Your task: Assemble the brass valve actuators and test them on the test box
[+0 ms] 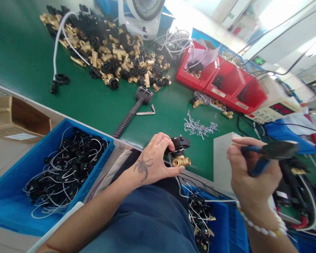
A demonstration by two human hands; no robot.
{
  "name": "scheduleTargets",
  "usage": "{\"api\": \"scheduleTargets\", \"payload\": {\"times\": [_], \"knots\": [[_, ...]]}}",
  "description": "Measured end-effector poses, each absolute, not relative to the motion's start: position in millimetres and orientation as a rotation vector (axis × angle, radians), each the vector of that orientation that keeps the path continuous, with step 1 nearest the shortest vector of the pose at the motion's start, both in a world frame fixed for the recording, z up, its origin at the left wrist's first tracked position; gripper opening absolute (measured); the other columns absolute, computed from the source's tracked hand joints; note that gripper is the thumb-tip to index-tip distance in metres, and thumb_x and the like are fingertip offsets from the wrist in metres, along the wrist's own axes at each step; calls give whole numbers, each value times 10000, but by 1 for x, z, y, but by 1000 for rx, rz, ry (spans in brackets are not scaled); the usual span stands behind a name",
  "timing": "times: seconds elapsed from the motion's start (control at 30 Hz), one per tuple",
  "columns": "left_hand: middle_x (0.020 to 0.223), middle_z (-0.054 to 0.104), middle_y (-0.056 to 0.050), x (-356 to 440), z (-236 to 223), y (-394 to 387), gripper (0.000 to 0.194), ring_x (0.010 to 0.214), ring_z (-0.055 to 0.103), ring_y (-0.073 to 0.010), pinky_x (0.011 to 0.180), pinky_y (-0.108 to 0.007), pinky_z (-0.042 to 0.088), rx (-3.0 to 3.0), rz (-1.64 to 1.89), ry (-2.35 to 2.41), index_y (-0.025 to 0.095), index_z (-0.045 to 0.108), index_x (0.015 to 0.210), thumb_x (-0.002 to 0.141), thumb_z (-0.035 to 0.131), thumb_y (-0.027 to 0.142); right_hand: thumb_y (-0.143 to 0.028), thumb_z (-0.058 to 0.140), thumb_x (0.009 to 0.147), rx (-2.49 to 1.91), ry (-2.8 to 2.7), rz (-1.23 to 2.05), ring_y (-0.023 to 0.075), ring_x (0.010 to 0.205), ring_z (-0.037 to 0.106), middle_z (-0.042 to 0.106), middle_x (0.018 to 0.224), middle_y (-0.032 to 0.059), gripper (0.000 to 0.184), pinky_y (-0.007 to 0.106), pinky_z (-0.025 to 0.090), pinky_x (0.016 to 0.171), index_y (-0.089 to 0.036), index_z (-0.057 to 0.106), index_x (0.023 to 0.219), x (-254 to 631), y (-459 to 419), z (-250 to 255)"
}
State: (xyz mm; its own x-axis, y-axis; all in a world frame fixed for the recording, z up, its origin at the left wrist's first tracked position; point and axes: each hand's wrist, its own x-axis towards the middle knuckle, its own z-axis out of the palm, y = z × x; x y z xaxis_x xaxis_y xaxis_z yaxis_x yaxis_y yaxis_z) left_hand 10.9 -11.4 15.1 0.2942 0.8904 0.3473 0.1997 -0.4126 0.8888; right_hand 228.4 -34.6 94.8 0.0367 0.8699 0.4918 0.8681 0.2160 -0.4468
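My left hand (158, 158) grips a brass valve with a black actuator (181, 160) between thumb and fingers, at the front edge of the green table. A thin cable runs down from that valve. My right hand (252, 172), with a bead bracelet at the wrist, is raised at the right and closed around the blue handles of pliers (279, 150). The dark head of the pliers points right and is slightly blurred. Beyond my left hand lies a pile of small metal clips (198, 126) on the table.
A grey mallet (131, 114) and a hex key (147, 112) lie left of the clips. Behind are heaped brass valves (118, 56), a white fan (137, 21) and red bins (200, 77). Blue crates (105, 151) of cabled black parts stand below. A pale box (222, 161) is beside my right hand.
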Motion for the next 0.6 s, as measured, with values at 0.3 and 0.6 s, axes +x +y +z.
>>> {"api": "scheduleTargets", "payload": {"times": [0.3,0.6], "knots": [[1050,558,-57,12,16,-11,398,973,555,-220,880,-393,524,1798,1145,989,204,505,905,690,838,238,-228,614,924,-1488,-1791,-271,186,702,617,671,895,53,129,321,476,644,-214,672,1038,235,-32,95],[1034,558,-56,11,17,-10,392,964,555,-219,870,-384,517,1807,1124,1007,198,511,898,689,839,249,-199,548,925,-1540,-2157,-160,191,731,592,645,901,48,159,320,442,662,-215,643,1052,247,-31,86]]}}
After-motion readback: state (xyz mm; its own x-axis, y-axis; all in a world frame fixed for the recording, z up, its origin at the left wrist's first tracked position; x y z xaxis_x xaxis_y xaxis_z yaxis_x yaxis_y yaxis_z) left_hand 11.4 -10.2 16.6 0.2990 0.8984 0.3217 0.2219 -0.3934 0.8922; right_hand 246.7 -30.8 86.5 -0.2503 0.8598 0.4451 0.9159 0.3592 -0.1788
